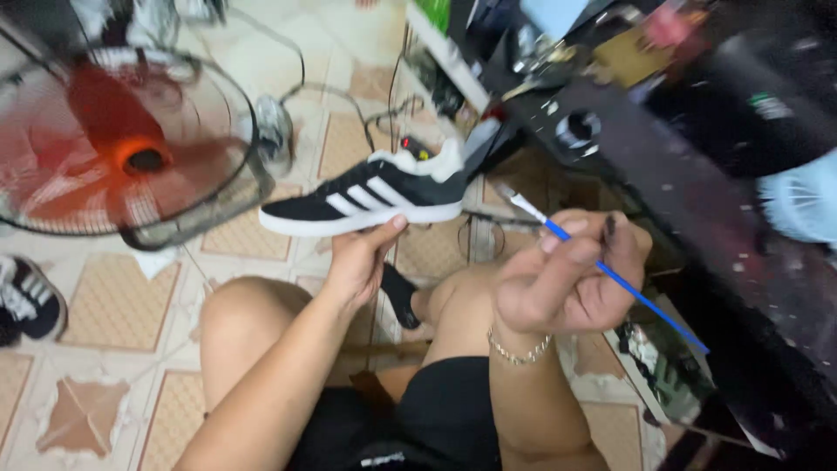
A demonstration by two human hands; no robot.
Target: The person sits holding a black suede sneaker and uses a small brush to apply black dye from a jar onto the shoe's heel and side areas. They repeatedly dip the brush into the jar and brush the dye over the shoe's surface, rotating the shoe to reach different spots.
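Observation:
My left hand (362, 262) holds a black sneaker (366, 199) with white stripes and a white sole from underneath, raised above my knees with its toe pointing left. My right hand (562, 279) grips a thin blue-handled paintbrush (610, 272), its pale bristle tip pointing up-left towards the shoe's heel and a short way off it. A silver bracelet (519, 351) sits on my right wrist. There are dark smudges on my right fingers.
A running floor fan (122, 139) with red blades stands at the left on the tiled floor. A second black sneaker (30, 301) lies at the far left. A dark, paint-spattered workbench (680, 183) crowded with clutter runs along the right.

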